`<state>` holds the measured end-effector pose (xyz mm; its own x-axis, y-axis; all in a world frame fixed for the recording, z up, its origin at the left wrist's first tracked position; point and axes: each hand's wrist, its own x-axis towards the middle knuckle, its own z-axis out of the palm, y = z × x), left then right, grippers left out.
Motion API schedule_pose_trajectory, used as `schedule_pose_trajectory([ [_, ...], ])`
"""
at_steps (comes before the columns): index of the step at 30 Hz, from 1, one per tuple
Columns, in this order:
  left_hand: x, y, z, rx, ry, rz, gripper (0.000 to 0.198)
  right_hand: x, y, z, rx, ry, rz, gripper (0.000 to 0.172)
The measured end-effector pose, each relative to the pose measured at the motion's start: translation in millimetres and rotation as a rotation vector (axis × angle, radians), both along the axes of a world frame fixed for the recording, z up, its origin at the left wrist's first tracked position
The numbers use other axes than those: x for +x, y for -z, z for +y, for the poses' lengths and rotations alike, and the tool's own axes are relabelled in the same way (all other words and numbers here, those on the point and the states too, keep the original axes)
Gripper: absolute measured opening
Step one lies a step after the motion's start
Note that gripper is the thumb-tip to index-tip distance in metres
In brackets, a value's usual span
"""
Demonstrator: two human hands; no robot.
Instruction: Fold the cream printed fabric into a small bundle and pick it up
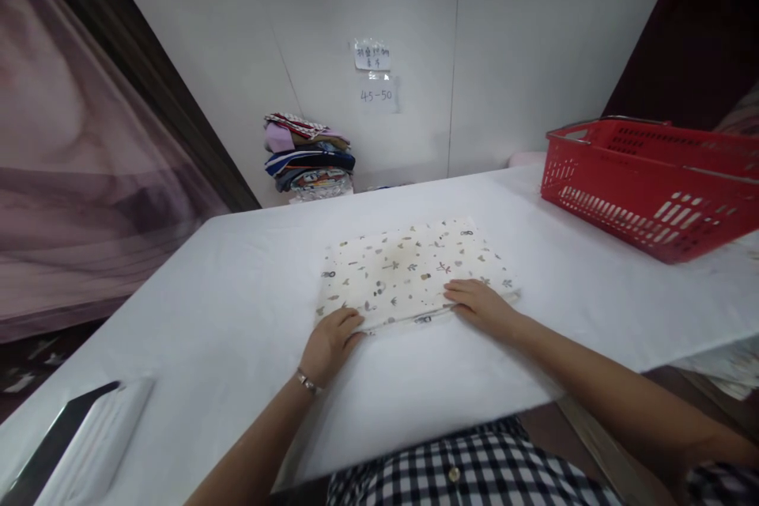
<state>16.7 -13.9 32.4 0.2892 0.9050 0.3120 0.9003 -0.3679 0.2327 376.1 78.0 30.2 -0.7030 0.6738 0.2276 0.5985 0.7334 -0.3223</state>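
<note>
A cream cloth (409,269) printed with small plants and other little figures lies folded into a flat rectangle on the white table. My left hand (332,344) rests at its near left corner, fingers stretched over the top and thumb apart along the front edge. On the near right part of the cloth, my right hand (483,308) lies flat with its fingers extended. Layers show along the near edge between the two hands. A bracelet (308,382) circles my left wrist.
A red plastic basket (646,190) stands at the table's right side. Several folded fabrics (311,158) are stacked at the back by the wall. Front left lie a white object (98,443) and a dark flat object (62,439). The white table (225,308) has its near edge before me.
</note>
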Motion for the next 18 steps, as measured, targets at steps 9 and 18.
schedule_pose_trajectory([
  [9, 2.5, -23.1, 14.6, -0.202, 0.002, -0.148, 0.034, -4.1, -8.8, 11.2, -0.069, -0.002, 0.065, 0.032],
  [18, 3.0, -27.9, 27.0, -0.287, -0.119, -0.23, 0.033, -3.1, -7.0, 9.3, -0.013, -0.022, -0.032, 0.031],
])
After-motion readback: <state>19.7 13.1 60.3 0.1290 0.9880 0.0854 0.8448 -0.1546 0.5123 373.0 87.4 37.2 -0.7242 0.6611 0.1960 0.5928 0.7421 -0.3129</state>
